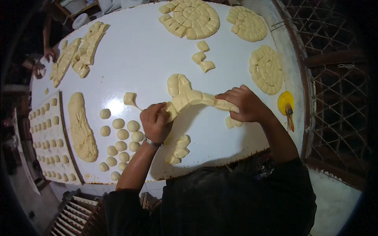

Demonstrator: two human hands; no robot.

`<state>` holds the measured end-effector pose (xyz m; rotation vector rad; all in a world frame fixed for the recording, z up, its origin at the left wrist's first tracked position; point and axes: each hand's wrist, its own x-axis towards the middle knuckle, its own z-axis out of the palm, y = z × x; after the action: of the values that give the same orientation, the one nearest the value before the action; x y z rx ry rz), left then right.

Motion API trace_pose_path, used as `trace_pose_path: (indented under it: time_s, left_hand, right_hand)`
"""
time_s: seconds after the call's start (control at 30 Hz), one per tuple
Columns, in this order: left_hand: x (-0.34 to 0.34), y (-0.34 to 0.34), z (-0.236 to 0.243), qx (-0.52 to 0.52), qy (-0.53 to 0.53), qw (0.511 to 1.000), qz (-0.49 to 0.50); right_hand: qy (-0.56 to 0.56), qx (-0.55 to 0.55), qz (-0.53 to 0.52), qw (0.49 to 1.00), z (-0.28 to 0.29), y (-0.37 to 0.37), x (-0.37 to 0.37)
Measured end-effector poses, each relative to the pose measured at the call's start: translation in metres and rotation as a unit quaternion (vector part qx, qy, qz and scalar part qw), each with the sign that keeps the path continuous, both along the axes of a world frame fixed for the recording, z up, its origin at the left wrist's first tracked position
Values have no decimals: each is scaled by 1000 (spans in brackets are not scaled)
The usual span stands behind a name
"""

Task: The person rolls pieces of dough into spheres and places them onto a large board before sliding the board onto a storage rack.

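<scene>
A strip of joined dough pieces arches between my two hands above the white table. My left hand, with a band at its wrist, is closed on the strip's left end. Its right end lies in the grip of my right hand. Behind the strip's middle rests a rounded dough lump. A single dough piece sits left of my left hand, a thin strand running from it toward that hand. Several joined pieces lie nearer me, and a small piece is below my right hand.
Round dough balls and a long dough slab lie left. A board of balls stands at the left edge. Coiled dough rounds are at the back and right. A brush rests on a yellow dish. Another person's hands work far left.
</scene>
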<state>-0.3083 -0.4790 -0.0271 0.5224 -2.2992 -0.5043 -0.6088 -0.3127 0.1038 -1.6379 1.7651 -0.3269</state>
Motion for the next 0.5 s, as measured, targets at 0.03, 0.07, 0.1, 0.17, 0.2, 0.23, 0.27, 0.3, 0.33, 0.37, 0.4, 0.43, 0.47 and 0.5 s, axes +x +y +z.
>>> trace_pose_path:
  time_s: [0.03, 0.07, 0.1, 0.17, 0.2, 0.23, 0.27, 0.3, 0.33, 0.37, 0.4, 0.43, 0.47, 0.5]
  left_hand:
    - [4, 8, -23, -36, -37, 998, 29]
    - [9, 20, -54, -60, -160, 985, 33]
    - [16, 33, -68, -70, -293, 953, 34]
    - [23, 47, -71, -55, -368, 928, 21]
    - [23, 45, -67, -56, -369, 927, 27]
    - [16, 41, -45, 45, -369, 928, 36]
    - [15, 36, -30, 144, -367, 918, 52]
    - [11, 21, -42, 198, -274, 938, 78]
    - [5, -1, -62, 249, -149, 953, 90]
    - [-20, -16, -62, 347, -122, 922, 122]
    - [-37, -32, -79, 356, -69, 920, 147]
    - [-58, -46, -91, 353, -65, 923, 139]
    - [-76, -61, -100, 396, -107, 905, 114]
    - [-85, -71, -106, 439, -153, 881, 89]
  right_hand:
    - [163, -42, 87, 982, -17, 1, -7]
    - [203, -33, 90, 974, -54, 7, -22]
    - [203, -36, 92, 974, -84, 16, -32]
    - [411, -121, 133, 894, -113, 19, -47]
    - [340, -110, 52, 933, -121, 18, -44]
    - [338, -109, 49, 934, -129, 14, -42]
    - [226, -90, -53, 969, -134, 1, -33]
    - [108, -66, -157, 979, -140, -15, -23]
    - [-46, -77, -226, 970, -162, -43, -14]
    - [-191, -84, -301, 931, -192, -65, -9]
    - [-215, -82, -376, 898, -208, -94, 15]
    - [-236, -81, -449, 858, -216, -120, 33]
    - [-188, -62, -430, 881, -222, -138, 45]
    - [-142, -36, -413, 899, -228, -148, 52]
